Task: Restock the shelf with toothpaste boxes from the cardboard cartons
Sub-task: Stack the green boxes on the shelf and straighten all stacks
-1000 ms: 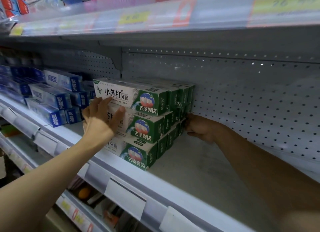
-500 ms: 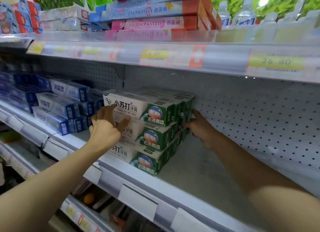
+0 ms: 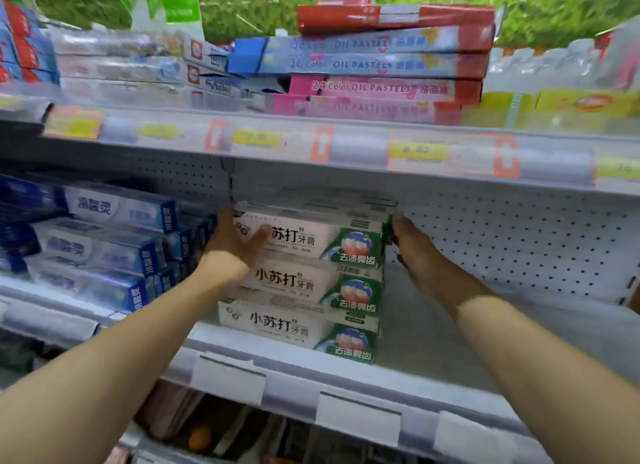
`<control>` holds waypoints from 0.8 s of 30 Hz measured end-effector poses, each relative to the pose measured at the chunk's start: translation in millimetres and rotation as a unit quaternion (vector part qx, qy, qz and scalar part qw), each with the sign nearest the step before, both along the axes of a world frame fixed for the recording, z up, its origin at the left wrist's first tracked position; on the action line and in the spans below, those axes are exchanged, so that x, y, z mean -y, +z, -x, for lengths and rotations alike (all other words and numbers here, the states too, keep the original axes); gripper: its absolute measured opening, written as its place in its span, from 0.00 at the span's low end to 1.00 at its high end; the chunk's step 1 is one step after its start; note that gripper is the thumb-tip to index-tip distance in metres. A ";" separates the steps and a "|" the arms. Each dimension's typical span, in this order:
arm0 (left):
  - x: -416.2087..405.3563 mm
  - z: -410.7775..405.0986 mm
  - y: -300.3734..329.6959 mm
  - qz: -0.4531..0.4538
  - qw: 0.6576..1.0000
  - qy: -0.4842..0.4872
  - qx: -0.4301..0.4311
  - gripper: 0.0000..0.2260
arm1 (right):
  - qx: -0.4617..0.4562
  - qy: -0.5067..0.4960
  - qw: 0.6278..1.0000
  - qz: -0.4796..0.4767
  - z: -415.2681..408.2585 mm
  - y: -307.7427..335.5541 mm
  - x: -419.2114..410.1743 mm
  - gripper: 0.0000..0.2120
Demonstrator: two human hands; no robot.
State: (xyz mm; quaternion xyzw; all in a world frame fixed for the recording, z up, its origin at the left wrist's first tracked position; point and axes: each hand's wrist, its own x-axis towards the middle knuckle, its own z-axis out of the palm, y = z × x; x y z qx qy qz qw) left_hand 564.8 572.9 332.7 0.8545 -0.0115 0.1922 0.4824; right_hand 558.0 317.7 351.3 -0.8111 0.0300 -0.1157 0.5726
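Stack of white-and-green cardboard toothpaste boxes (image 3: pixel 311 283) lay long axis left-right; left hand (image 3: pixel 230 247) pressed flat on left end, right hand (image 3: pixel 414 252) flat against right end, fingers straight.

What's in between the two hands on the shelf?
The stack of green-and-white toothpaste boxes. In the head view, the left hand presses its left end and the right hand its right end.

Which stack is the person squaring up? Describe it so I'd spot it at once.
On the middle shelf, right of the blue toothpaste boxes, stands a three-high stack of white-and-green toothpaste boxes. The left hand and right hand flank it. Only it has green ends picturing teeth.
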 end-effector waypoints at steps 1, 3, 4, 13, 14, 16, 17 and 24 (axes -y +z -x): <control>-2.4 -0.8 0.1 0.001 1.000 -0.016 0.001 0.35 | -0.007 -0.008 1.000 -0.015 0.1 0.5 -4.5 0.28; -8.3 -2.9 -0.6 0.004 0.999 -0.045 0.007 0.34 | -0.016 -0.016 0.999 -0.045 2.0 3.2 -14.8 0.29; -12.6 -5.0 -1.7 0.002 0.998 -0.055 0.010 0.33 | -0.017 -0.022 0.998 -0.047 5.3 5.3 -20.3 0.29; -40.3 -11.7 -14.1 0.023 0.989 -0.143 -0.012 0.31 | 0.011 -0.089 0.989 0.115 34.0 10.4 -52.1 0.26; -40.3 -12.1 -17.2 0.029 0.988 -0.150 -0.017 0.33 | 0.008 -0.098 0.989 0.113 36.2 8.6 -56.7 0.29; -39.1 -11.8 -19.3 0.035 0.989 -0.146 -0.019 0.33 | 0.015 -0.120 0.986 0.116 37.7 5.5 -61.7 0.31; -38.0 -11.2 -19.0 0.032 0.989 -0.140 -0.017 0.32 | 0.017 -0.130 0.985 0.116 36.5 3.4 -60.6 0.30; -30.8 -17.5 -13.6 -0.019 0.993 -0.118 -0.011 0.28 | 0.034 -0.123 0.991 0.045 23.7 -2.7 -48.3 0.21</control>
